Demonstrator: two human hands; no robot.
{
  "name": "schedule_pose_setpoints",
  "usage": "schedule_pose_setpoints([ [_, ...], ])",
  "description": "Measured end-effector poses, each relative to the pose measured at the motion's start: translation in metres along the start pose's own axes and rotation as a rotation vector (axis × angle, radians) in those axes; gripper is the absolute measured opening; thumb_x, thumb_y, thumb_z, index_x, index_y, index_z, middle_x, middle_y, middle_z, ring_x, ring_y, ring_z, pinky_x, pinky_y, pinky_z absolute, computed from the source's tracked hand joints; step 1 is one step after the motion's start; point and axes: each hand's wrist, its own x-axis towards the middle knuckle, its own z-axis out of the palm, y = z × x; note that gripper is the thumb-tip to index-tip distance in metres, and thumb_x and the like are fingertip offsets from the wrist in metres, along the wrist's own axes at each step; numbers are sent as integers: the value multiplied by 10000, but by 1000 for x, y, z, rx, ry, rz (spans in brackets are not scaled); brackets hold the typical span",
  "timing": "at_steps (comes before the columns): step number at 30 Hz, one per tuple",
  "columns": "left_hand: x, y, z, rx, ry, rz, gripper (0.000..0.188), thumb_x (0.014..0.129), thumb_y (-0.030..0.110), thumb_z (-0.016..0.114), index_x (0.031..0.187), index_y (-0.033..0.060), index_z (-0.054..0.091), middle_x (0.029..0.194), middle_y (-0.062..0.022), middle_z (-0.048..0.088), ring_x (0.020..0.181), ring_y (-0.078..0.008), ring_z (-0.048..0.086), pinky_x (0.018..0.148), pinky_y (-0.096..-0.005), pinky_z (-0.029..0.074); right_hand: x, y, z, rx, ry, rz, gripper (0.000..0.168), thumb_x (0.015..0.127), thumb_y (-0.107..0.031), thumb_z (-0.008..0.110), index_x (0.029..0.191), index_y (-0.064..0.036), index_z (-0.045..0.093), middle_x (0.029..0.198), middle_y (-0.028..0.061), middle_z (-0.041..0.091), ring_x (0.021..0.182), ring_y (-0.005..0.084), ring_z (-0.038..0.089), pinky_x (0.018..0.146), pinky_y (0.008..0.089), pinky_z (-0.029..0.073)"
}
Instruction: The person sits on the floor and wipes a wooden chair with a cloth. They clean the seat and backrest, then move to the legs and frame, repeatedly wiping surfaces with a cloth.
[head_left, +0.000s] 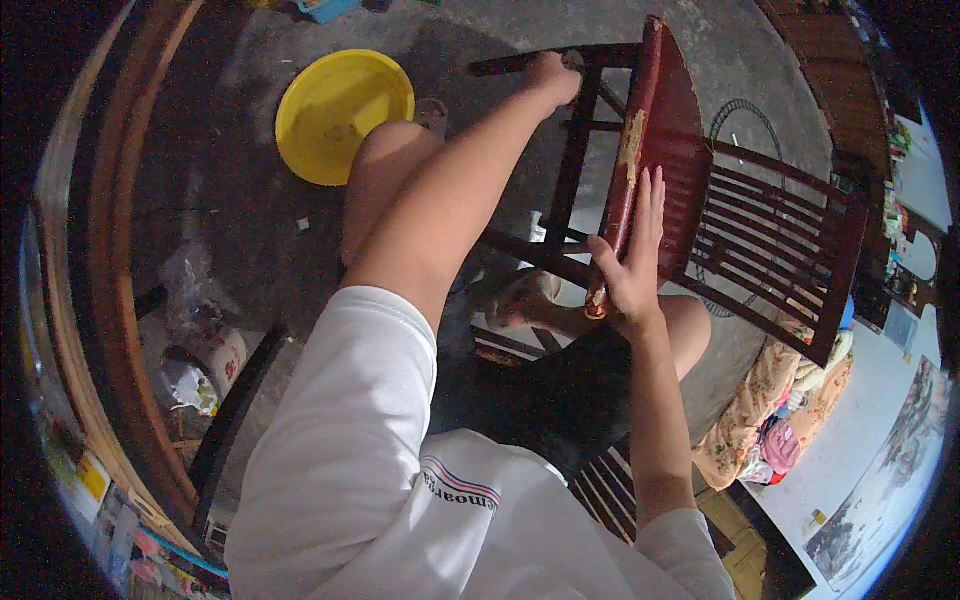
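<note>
A dark wooden chair (574, 161) lies tipped over before me, its slatted backrest (772, 232) to the right. Its dark red padded seat (679, 127) stands on edge, and the covering is torn along the front edge (634, 142). My right hand (637, 255) rests on the seat, fingers straight along its face and thumb around the front edge. Farther off, my left hand (553, 79) is closed at a chair leg. A small greyish thing (574, 64) shows at its fingers; what it is cannot be made out.
A yellow plastic basin (341, 112) sits on the concrete floor beyond my left knee. Black toy train track (742, 105) curves behind the backrest. A tipped bin (217, 364) with litter lies at left. At right are a floral-covered bundle (742, 420) and a wall picture (885, 487).
</note>
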Motion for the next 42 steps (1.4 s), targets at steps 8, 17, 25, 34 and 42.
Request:
schedule_pose_setpoints([
  [8, -59, -3, -23, 204, -214, 82, 388, 787, 119, 633, 1144, -31, 651, 1179, -255, 659, 1127, -393, 632, 946, -466, 508, -3, 10, 0, 51, 21, 5, 968, 807, -407, 667, 1590, -88, 196, 1654, 218, 108, 1525, 408, 107, 1211, 520, 122],
  [17, -84, 36, -27, 433, -45, 637, 411, 795, 8, 606, 1204, 29, 645, 1123, -237, 674, 1063, -410, 644, 933, -491, 529, -5, 12, 2, 68, 33, 12, 962, 813, -400, 678, 1587, -81, 204, 1656, 208, 111, 1528, 384, 115, 1212, 492, 134],
  [25, -67, 28, 18, 267, 210, 986, 389, 877, -19, 530, 1249, 57, 611, 1298, -132, 620, 1182, -317, 608, 977, -406, 529, -2, 11, 1, 76, 24, 11, 993, 774, -390, 692, 1586, -86, 207, 1650, 226, 115, 1522, 411, 118, 1214, 512, 136],
  [34, -54, 36, 33, 194, 237, 978, 372, 841, 33, 604, 1206, 95, 630, 1241, -80, 646, 1156, -295, 621, 932, -388, 558, -3, 9, 0, 105, 29, 47, 1033, 745, -390, 727, 1586, -87, 210, 1649, 223, 122, 1520, 415, 123, 1216, 518, 137],
  [42, -63, 16, 22, 256, 69, 904, 462, 784, -39, 618, 1229, 90, 615, 1221, -104, 649, 1068, -354, 647, 865, -436, 565, -2, 8, 1, 61, 18, 21, 1028, 758, -386, 718, 1589, -87, 194, 1650, 223, 119, 1521, 417, 112, 1219, 520, 114],
])
